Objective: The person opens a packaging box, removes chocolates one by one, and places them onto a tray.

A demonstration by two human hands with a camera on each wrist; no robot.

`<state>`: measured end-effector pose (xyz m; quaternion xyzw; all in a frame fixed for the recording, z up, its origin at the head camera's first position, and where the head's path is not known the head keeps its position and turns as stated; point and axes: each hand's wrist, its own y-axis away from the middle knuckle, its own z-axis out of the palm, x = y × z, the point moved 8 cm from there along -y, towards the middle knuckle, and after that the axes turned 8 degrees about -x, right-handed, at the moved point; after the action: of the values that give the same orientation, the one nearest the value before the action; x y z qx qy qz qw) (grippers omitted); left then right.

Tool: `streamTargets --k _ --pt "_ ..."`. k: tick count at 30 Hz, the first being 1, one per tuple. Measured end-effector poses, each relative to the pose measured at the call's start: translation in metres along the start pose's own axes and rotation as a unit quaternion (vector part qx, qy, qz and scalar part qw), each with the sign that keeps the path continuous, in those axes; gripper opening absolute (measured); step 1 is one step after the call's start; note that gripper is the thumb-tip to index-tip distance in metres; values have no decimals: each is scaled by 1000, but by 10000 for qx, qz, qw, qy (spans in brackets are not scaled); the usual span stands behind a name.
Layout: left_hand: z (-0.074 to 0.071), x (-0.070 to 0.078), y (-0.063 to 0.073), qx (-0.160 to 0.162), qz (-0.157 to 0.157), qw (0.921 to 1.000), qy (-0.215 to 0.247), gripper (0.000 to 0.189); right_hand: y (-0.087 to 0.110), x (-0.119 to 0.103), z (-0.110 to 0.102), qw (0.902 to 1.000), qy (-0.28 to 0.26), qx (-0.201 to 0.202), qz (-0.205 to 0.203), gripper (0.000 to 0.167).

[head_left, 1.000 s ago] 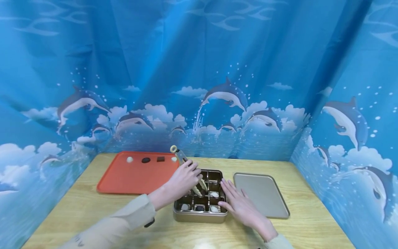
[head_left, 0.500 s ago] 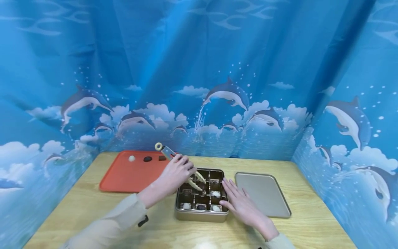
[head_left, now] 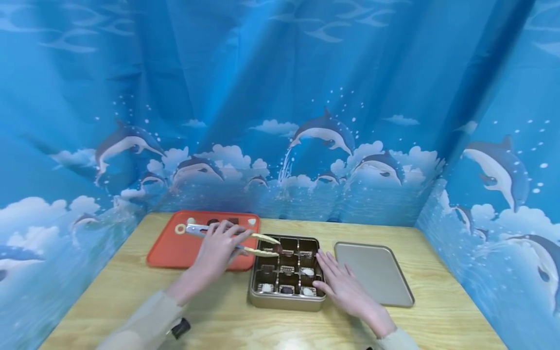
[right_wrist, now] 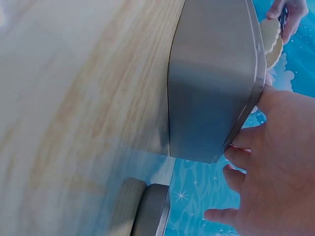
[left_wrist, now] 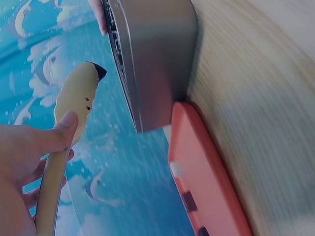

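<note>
My left hand (head_left: 218, 247) grips a pair of tongs (left_wrist: 74, 105) with cream-coloured scalloped ends, held almost level over the left part of a metal tin (head_left: 286, 304). A small dark brown piece, like a chocolate (left_wrist: 100, 72), shows at the tips of the tongs. The tin is divided into square compartments. White pieces (head_left: 265, 288) and a dark piece (head_left: 287, 290) lie in its front row, and another white piece (head_left: 307, 271) sits in the middle row at the right. My right hand (head_left: 345, 287) rests with straightened fingers against the tin's right rim.
Left of the tin lies an orange-red tray (head_left: 166, 248) with white and dark chocolate-like pieces along its back edge, partly behind the tongs. A flat metal lid (head_left: 374, 272) lies right of the tin. A dolphin-print curtain (head_left: 280, 97) surrounds the wooden table (head_left: 245, 325).
My left hand has moved left and lifted the tongs up from inside the tin, swinging them toward level, with the dark piece at their tips. The right hand stays at the rim.
</note>
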<state>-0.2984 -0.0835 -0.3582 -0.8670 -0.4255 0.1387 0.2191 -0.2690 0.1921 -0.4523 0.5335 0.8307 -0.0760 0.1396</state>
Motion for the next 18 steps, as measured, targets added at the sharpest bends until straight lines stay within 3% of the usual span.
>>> streamTargets --k 7,18 --pt "-10 -32 23 -110 -569 9983 12 56 -1 -1 0 10000 -35 -51 1 73" --pt "-32 -108 74 183 -1186 9926 -159 57 0 0 0 10000 32 -34 -4 73"
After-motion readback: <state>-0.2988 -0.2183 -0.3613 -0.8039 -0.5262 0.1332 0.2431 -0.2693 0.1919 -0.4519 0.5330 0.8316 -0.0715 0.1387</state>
